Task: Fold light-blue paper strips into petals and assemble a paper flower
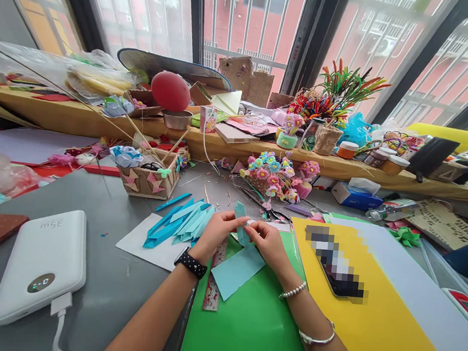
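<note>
A folded blue paper (239,211) is being pinched by the left hand (220,231) and the right hand (268,243), fingers nearly closed, above a green board (245,329). A ruler (211,292) is being partly covered by a blue sheet (237,272); blue strips (184,220) are being supported by white paper (140,244) near the left hand.

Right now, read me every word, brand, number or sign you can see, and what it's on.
"35W", upside down: white rectangular power bank.
Too small or blurred to read:
round dark display on the power bank
small pink-and-white carton
blue rectangular tissue box
beige handwritten sheet
vertical marking on the black window frame
black phone, pixelated
</note>
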`<state>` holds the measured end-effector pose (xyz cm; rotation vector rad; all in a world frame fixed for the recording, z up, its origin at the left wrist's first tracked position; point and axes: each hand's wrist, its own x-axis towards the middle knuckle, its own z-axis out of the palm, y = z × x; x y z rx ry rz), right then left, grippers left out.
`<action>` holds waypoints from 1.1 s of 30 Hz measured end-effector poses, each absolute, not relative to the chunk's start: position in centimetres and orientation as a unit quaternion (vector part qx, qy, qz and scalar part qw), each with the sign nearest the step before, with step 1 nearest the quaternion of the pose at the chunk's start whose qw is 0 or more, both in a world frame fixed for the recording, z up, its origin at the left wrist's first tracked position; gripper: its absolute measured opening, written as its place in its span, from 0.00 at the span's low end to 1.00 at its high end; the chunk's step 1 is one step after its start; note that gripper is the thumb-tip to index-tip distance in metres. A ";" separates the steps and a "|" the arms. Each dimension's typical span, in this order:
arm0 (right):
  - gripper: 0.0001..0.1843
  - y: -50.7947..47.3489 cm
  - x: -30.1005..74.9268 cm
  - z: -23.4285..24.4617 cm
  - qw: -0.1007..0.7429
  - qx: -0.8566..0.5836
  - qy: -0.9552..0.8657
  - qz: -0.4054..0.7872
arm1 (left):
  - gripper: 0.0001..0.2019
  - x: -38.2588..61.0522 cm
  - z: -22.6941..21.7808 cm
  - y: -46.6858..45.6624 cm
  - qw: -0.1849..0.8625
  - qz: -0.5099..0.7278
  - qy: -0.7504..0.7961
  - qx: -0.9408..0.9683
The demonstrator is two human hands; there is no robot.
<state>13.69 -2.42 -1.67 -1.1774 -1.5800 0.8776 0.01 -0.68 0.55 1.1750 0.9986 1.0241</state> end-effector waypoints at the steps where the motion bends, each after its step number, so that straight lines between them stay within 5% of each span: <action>1: 0.12 -2.4 13.7 -1.6 0.471 -0.480 -0.646 0.361 | 0.11 0.0 0.5 -0.7 0.606 0.448 0.430 0.497; 14: 0.13 -2.3 13.5 -1.6 0.461 -0.497 -0.620 0.394 | 0.11 0.0 0.4 -0.5 0.602 0.534 0.428 0.412; 28: 0.13 -2.4 13.8 -1.5 0.498 -0.496 -0.589 0.398 | 0.14 -0.5 0.4 -0.4 0.627 0.429 0.421 0.496; 33: 0.13 -2.3 13.9 -1.6 0.487 -0.494 -0.586 0.419 | 0.24 -0.5 0.2 -0.2 0.627 0.465 0.438 0.446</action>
